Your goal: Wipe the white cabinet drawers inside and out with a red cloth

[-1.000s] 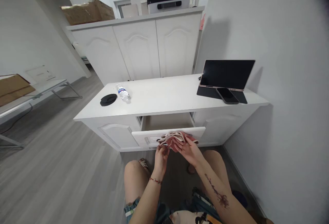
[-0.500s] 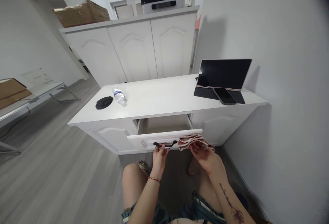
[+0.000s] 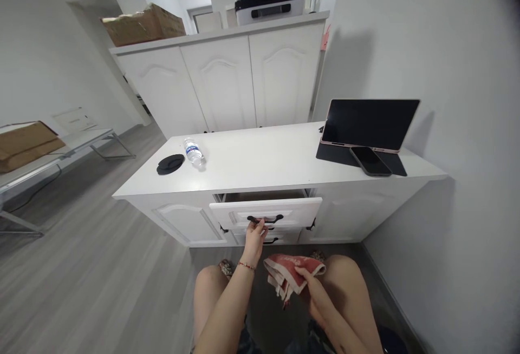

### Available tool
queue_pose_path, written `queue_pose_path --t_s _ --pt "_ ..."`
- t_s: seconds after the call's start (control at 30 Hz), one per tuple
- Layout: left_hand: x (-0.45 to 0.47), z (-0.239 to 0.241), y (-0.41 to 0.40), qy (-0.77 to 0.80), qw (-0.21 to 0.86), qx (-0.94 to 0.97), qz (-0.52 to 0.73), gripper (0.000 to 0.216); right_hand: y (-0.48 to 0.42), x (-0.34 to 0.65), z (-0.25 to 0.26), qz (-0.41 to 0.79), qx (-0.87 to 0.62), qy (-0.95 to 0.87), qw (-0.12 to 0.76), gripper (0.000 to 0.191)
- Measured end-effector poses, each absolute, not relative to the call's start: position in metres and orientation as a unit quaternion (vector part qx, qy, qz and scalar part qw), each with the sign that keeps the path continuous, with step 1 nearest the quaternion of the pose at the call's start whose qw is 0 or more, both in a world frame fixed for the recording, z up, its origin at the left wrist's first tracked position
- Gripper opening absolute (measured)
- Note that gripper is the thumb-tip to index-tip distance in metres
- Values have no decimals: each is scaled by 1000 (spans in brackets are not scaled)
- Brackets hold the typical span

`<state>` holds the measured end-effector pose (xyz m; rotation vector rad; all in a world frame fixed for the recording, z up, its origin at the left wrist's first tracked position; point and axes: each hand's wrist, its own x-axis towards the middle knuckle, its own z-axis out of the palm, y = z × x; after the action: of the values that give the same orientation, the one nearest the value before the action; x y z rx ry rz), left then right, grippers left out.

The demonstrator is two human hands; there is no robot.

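My left hand (image 3: 255, 234) has its fingers curled on the black handle (image 3: 265, 218) of the top drawer (image 3: 300, 212) in a low white cabinet (image 3: 260, 162). The drawer stands only slightly out, with a thin dark gap above its front. My right hand (image 3: 312, 289) holds a folded red and cream cloth (image 3: 288, 270) low over my right knee, in front of the cabinet. A second drawer handle shows just below my left hand.
On the cabinet top lie a water bottle (image 3: 194, 151) on its side, a black round lid (image 3: 170, 163), a propped tablet (image 3: 371, 124) and a phone (image 3: 369, 160). A tall white cupboard (image 3: 223, 80) stands behind. The wall is close on the right. A folding table (image 3: 60, 145) stands left.
The drawer has slid in from wide open to nearly closed under my left hand. My right hand has pulled the cloth back from the drawer front down to my lap.
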<state>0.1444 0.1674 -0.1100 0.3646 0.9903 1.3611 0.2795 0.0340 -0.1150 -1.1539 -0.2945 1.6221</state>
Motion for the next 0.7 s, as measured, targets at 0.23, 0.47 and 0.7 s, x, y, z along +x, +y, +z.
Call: queue_pose_path --t_s 0.23,0.47,0.7 --pt "149 -104 205 446 649 163 594 41 25 268 -112 695 -523 -45 492 21" --pt "150 -102 216 449 648 173 591 37 14 265 -118 723 -491 -62 482 20" --pt "144 -106 208 455 687 130 552 24 3 266 -125 709 -514 -61 479 29"
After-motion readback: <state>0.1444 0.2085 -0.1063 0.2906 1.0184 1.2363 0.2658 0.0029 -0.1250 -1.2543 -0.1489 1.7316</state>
